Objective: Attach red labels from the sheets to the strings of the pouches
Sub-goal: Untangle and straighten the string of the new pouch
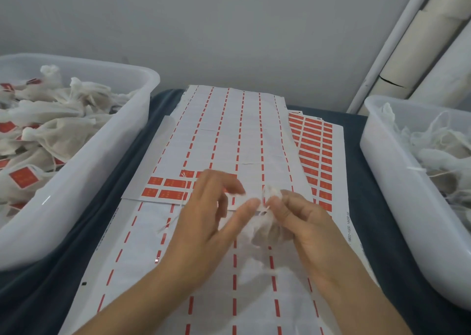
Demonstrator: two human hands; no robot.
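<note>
Holding a pouch (265, 229) over sheets (229, 141), right hand (303, 222) between bins.

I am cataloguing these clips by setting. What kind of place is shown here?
Probably a small hand-packing or labelling workstation. Sheets of red labels cover the table, a left bin holds labelled pouches, a right bin holds unlabelled ones, and the right hand holds a pouch.

Two hands over the bench: left hand (204, 222), right hand (305, 222), and one pouch (265, 229) between them. Two clear tubs, left tub (76, 182) and right tub (397, 182), each heaped with pouches too many to count. Red labels (165, 189) left on the middle sheet (229, 136): roughly a dozen, partly hidden.
</note>
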